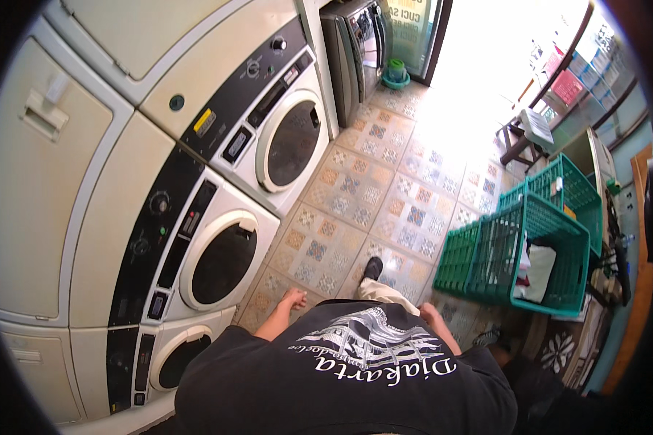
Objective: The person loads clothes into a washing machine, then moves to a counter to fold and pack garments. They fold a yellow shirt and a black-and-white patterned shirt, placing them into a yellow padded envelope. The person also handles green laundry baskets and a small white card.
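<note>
Laundry room: cream machines, patterned floor, green baskets.

Washing machines (225, 217) at 9 o'clock: cream-white bodies, black control panels, white door rings around dark glass. Floor tiles (384, 188) at centre: beige with blue, orange and grey ornamental motifs. Baskets (537, 246) at 3 o'clock: teal-green lattice, white cloth inside. T-shirt (341, 384) at 6 o'clock: black with white print. Shoe (372, 269): black. Trouser leg (384, 292): beige.

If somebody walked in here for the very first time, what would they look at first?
Probably the row of big white washing machines with round doors along the left wall. Next, the bright green plastic baskets stacked on the right, standing on the patterned tile floor. Low in the middle, the person's left hand and right hand hang empty beside a dark printed shirt.
</note>
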The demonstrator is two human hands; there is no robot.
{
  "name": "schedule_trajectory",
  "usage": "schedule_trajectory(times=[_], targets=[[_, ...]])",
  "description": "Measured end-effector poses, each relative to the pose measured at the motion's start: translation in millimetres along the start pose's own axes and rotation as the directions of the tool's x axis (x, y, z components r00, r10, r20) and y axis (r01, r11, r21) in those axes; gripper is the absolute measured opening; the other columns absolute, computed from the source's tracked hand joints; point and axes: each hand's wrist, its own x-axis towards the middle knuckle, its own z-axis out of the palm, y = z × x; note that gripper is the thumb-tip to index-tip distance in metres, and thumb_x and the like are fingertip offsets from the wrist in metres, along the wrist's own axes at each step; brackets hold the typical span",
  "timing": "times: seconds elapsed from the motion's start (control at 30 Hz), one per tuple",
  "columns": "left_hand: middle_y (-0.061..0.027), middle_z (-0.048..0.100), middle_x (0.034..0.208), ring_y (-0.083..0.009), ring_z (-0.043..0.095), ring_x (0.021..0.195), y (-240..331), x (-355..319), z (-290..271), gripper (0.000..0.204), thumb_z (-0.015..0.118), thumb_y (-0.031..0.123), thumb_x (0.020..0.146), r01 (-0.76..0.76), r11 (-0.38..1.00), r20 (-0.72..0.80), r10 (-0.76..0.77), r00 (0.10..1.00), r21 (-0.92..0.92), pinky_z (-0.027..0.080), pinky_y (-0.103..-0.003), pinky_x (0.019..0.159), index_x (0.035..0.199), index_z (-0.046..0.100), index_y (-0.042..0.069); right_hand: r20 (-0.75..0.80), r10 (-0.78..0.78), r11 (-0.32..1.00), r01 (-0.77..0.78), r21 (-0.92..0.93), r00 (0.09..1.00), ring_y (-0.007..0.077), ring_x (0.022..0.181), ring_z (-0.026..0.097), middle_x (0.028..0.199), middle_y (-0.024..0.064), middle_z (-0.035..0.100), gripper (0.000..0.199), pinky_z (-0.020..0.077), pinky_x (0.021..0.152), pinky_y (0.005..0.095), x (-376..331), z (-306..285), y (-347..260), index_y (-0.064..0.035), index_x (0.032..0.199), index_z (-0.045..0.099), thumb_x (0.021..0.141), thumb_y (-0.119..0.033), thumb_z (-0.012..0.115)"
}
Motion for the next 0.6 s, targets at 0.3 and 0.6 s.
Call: schedule_trajectory(times=[0.3,0.6], targets=[[-0.0049,0.060,0.083,-0.0141,0.058,0.059,149.7,13.6,-2.0,0.028,0.052,0.028,0.089,-0.001,0.985,-0.019,-0.003,1.000,-0.173,0.044,-0.025,0.043,0.104,0.054,0.005,-0.350,-0.119,0.962,0.195,0.192,0.929,0.0192,0.060,0.064,0.083,0.0099,0.065,0.025,0.0495,0.045,0.0313,160.7,-277.1,-91.6,-0.0046,0.103,0.057,0.085,-0.019,0.046],[-0.0078,0.062,0.076,-0.0194,0.059,0.058,287.1,97.1,-33.8,0.025,0.054,0.029,0.085,0.045,0.995,0.099,-0.055,0.994,0.094,0.045,-0.035,0.045,0.089,0.059,0.004,-0.189,-0.240,0.940,0.277,0.199,0.952,0.0175,0.063,0.063,0.081,0.0081,0.065,0.031,0.0505,0.047,0.0312,236.4,-344.6,-192.6,-0.0022,0.105,0.057,0.083,-0.023,0.054]])
